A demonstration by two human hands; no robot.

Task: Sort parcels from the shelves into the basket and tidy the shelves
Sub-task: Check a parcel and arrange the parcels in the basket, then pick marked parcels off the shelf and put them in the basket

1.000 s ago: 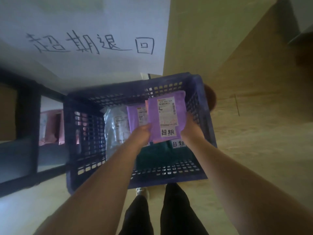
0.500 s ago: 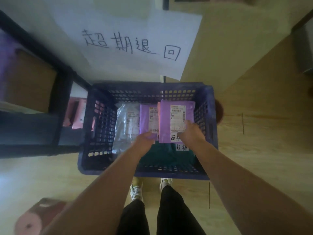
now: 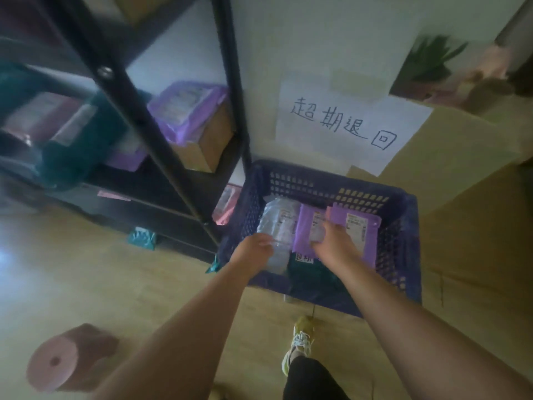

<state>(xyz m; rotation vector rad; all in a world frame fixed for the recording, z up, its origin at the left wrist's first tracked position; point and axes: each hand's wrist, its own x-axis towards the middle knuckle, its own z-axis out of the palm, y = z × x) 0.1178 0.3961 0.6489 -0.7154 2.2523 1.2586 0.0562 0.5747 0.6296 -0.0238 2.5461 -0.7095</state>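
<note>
Left grip (image 3: 253, 251) at clear parcel (image 3: 281, 223), right grip (image 3: 331, 245) at purple parcels (image 3: 370, 243), closure unreadable through blur; could topple in basket (image 3: 402, 249) on release.

A purple basket (image 3: 403, 226) sits on the wooden floor beside a black shelf unit (image 3: 173, 157), under a paper sign (image 3: 346, 125) with handwritten characters. Inside it, side by side, are a clear parcel (image 3: 281, 222) and two purple parcels (image 3: 310, 223) (image 3: 359, 230), with a dark green parcel (image 3: 311, 272) below them. The left hand (image 3: 253, 249) curls its fingers on the clear parcel's lower edge. The right hand (image 3: 331, 243) rests on the purple parcels, its grip blurred. A pink roll (image 3: 57, 359) lies on the floor.
</note>
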